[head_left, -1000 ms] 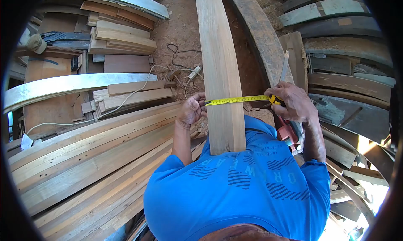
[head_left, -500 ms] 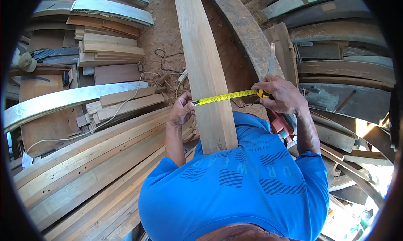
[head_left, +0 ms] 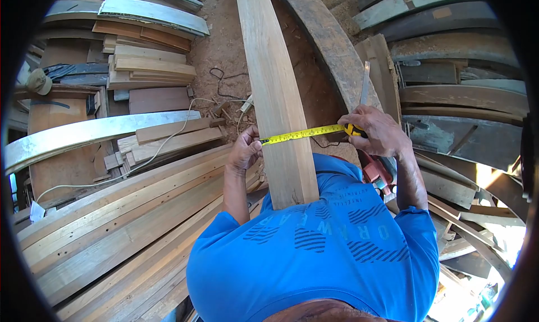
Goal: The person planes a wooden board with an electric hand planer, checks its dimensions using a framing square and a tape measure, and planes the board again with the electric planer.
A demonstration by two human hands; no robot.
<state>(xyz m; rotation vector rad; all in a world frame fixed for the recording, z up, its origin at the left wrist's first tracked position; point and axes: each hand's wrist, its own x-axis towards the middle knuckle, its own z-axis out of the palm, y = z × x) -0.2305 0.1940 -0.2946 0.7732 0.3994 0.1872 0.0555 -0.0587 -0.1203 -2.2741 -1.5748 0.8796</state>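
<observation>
A long wooden plank (head_left: pixel 275 81) runs from the top of the view down to my blue shirt. Across its near part lies the yellow blade of a tape measure (head_left: pixel 303 134). At the plank's left edge, my left hand (head_left: pixel 246 148) pinches the end of the blade. Right of the plank, my right hand (head_left: pixel 379 130) is closed round the black and yellow tape case (head_left: pixel 353 130). A thin metal ruler or blade (head_left: pixel 365 83) sticks up just beyond that hand; whether the hand touches it is unclear.
Stacked boards (head_left: pixel 151 64) and long planks (head_left: pixel 129 221) fill the left side. A thick worn beam (head_left: pixel 331 36) curves past on the right, with more stacked timber (head_left: pixel 460 92) beyond. A red tool (head_left: pixel 377 170) sits near my right forearm. A pale cord (head_left: pixel 135 165) crosses the left boards.
The view has shifted slightly. Both hands still hold the tape across the plank, and my left hand sits a little lower in the view.
</observation>
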